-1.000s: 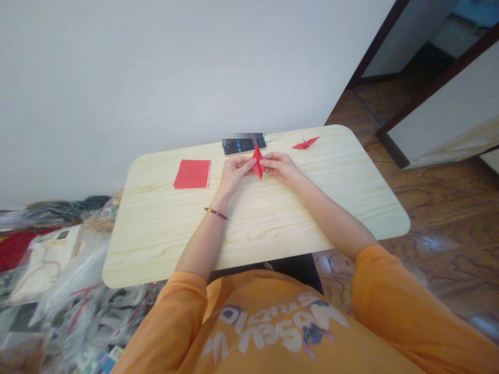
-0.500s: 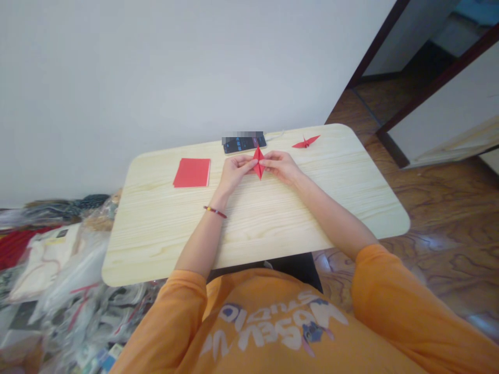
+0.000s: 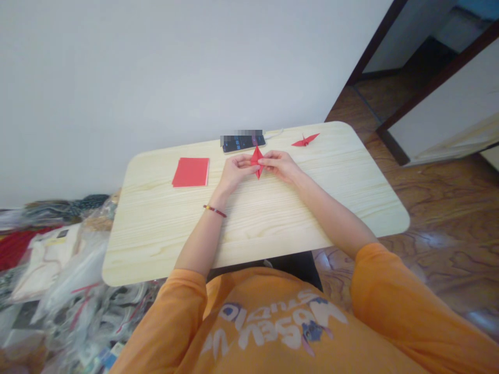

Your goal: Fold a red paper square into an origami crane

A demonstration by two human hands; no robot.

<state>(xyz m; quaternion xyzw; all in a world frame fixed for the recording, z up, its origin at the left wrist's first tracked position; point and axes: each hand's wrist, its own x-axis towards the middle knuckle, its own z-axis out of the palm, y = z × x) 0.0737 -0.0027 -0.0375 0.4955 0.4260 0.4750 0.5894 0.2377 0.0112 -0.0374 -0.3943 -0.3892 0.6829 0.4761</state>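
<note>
A small red folded origami paper (image 3: 257, 155), diamond-shaped with pointed top and bottom, is held between both hands above the table. My left hand (image 3: 235, 172) pinches its left side, the thumb low on the paper's front. From the right, my right hand (image 3: 283, 165) grips the other side with thumb and forefinger near the middle. Parts of the paper are covered by the fingers. Left of the hands lies a stack of red square paper (image 3: 191, 172). A folded red paper crane (image 3: 306, 140) with spread wings rests at the back right.
A phone (image 3: 244, 143) with a cable (image 3: 276, 134) lies at the back of the light wooden table (image 3: 156, 228), close to the white wall (image 3: 175, 67). Plastic-bagged goods (image 3: 89, 291) are heaped on the left. Wooden floor (image 3: 440, 228) and a doorway are to the right.
My left thumb has slid slightly down on the folded paper. My right thumb and forefinger have shifted a little at its middle. Both hands still hold it in nearly the same place.
</note>
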